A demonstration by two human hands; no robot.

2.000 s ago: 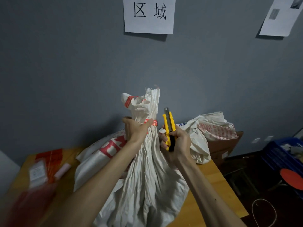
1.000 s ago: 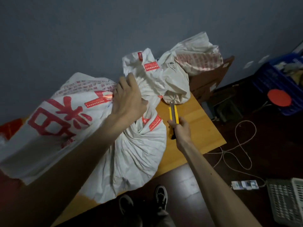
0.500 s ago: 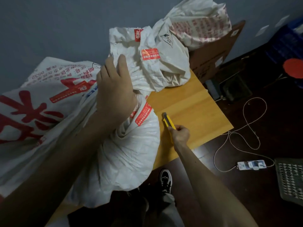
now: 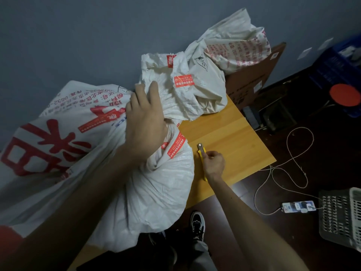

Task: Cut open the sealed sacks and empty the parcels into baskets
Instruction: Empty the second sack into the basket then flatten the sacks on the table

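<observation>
A white sack [image 4: 160, 192] lies across the desk [image 4: 234, 145], its taped neck gripped by the left hand [image 4: 145, 124]. Just right of the neck, near the desk's front edge, the right hand [image 4: 214, 163] clasps a yellow knife [image 4: 201, 149], blade end toward the wall [image 4: 78, 36].

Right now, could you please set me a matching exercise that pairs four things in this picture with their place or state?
Things:
1. utility knife
2. white sack
3. grey basket
4. cardboard box

Places or states:
A. on the floor, far right
B. gripped at its neck by the left hand
C. brown, beyond the table
D. held in the right hand

Pairs: 1-D, 2-B, 3-A, 4-C.
</observation>
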